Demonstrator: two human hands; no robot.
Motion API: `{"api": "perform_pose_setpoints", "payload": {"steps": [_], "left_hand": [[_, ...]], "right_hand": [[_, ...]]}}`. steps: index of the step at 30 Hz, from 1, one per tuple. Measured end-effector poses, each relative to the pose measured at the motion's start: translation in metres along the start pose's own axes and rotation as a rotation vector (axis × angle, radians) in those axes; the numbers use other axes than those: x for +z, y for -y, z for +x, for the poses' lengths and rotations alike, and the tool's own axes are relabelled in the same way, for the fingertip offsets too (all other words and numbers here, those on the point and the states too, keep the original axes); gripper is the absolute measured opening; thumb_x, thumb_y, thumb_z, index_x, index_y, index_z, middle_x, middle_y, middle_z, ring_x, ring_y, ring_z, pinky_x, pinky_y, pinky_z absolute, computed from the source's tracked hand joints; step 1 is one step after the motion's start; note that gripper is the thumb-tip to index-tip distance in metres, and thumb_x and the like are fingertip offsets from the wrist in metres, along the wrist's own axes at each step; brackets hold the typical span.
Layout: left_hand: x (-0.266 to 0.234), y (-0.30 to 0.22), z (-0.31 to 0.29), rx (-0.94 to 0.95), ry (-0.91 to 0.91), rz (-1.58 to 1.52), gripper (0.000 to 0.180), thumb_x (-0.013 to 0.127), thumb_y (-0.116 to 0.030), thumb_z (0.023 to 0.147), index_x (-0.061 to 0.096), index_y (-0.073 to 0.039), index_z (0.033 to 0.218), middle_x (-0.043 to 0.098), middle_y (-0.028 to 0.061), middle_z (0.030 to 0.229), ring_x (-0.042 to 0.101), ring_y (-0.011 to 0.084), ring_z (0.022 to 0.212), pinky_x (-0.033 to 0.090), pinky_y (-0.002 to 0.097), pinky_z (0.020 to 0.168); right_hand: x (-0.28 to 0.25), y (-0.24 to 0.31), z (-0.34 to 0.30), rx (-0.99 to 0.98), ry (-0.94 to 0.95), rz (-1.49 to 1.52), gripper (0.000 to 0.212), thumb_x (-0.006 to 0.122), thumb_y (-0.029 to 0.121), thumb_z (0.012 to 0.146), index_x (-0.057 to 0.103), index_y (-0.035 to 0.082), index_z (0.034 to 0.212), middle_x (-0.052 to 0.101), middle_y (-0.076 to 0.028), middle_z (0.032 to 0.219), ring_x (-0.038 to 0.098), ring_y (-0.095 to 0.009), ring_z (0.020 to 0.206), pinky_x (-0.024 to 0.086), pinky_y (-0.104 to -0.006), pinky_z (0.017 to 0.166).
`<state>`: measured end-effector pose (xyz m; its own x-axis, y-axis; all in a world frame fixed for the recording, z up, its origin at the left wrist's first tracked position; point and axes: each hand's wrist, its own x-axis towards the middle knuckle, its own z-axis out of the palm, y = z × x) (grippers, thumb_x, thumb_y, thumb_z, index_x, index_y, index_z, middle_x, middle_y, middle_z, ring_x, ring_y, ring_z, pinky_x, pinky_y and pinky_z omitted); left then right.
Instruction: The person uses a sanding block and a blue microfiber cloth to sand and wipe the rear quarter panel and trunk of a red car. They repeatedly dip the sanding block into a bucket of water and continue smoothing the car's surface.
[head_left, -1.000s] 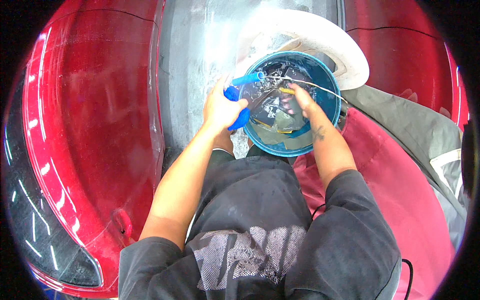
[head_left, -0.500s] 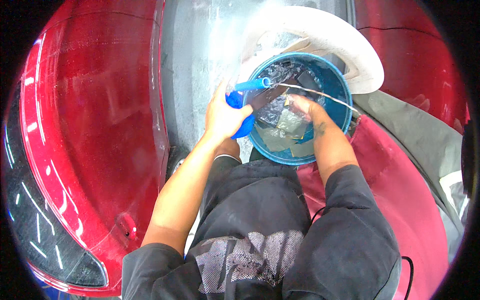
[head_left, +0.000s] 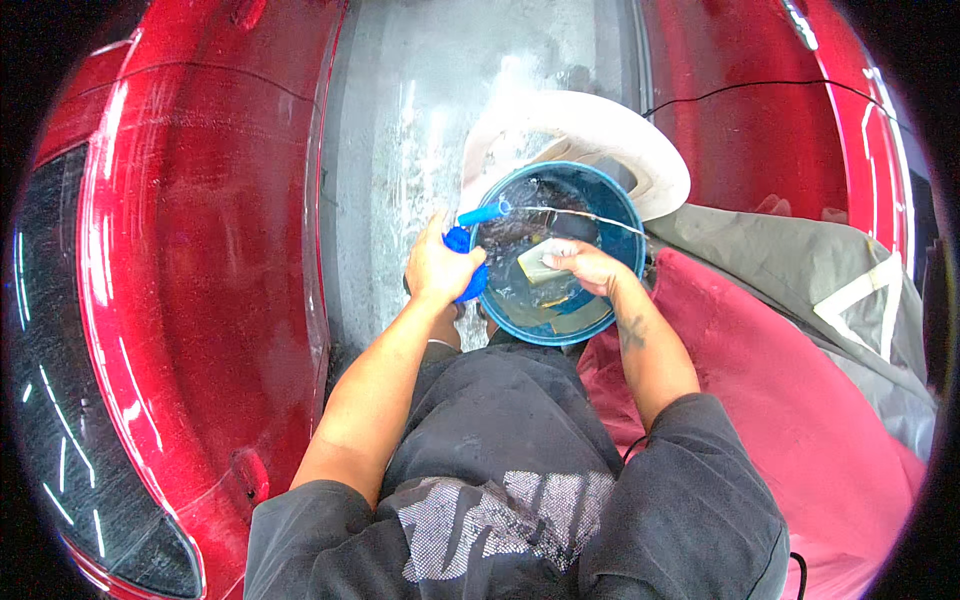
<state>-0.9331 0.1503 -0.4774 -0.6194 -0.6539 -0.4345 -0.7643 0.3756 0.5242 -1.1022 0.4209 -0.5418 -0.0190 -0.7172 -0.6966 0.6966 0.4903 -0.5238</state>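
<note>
A blue bucket [head_left: 625, 205] of water stands before me, with several flat dark and grey-green pieces [head_left: 580, 318] lying in it. My right hand [head_left: 590, 264] is over the water, its fingers closed on a pale, flat rectangular pad [head_left: 538, 262]. At the bucket's left rim, my left hand [head_left: 438, 262] is closed around a bright blue, soft-looking cloth [head_left: 471, 284]; part of the cloth is hidden by the hand. Just above that hand lies the blue tube grip [head_left: 484, 213] of the bucket's wire handle [head_left: 580, 213], which crosses the opening.
A red car body panel [head_left: 230, 250] rises on my left, another red panel [head_left: 750, 140] on the far right. Behind the bucket sits a curved white piece [head_left: 662, 180]. Red fabric [head_left: 760, 360] and grey fabric [head_left: 780, 245] drape at right. The grey floor [head_left: 400, 110] looks wet.
My right hand has come up from among the pieces in the water with the pale pad. The left hand stays at the rim with the blue cloth. The view has shifted.
</note>
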Motion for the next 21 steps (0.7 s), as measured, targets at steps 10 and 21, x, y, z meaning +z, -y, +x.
{"api": "perform_pose_setpoints", "payload": {"steps": [10, 21], "left_hand": [[-0.09, -0.024, -0.056, 0.007, 0.324, -0.842, 0.032, 0.091, -0.011, 0.096, 0.083, -0.002, 0.126, 0.082, 0.0085, 0.115, 0.077, 0.0178, 0.104, 0.063, 0.0368, 0.096], [0.032, -0.082, -0.03, 0.618, 0.13, -0.044, 0.039, 0.094, -0.024, 0.089, 0.085, -0.015, 0.126, 0.08, 0.0104, 0.118, 0.076, 0.0297, 0.112, 0.062, 0.0462, 0.097]], "right_hand": [[0.02, -0.002, -0.048, -0.403, -0.283, 0.151, 0.057, 0.079, 0.027, 0.111, 0.065, 0.003, 0.161, 0.075, -0.008, 0.153, 0.069, -0.023, 0.142, 0.049, -0.0416, 0.126], [0.007, -0.024, -0.012, -0.655, -1.069, -0.387, 0.026, 0.077, 0.021, 0.108, 0.081, 0.009, 0.13, 0.082, -0.014, 0.129, 0.077, -0.031, 0.122, 0.058, -0.0473, 0.108]]}}
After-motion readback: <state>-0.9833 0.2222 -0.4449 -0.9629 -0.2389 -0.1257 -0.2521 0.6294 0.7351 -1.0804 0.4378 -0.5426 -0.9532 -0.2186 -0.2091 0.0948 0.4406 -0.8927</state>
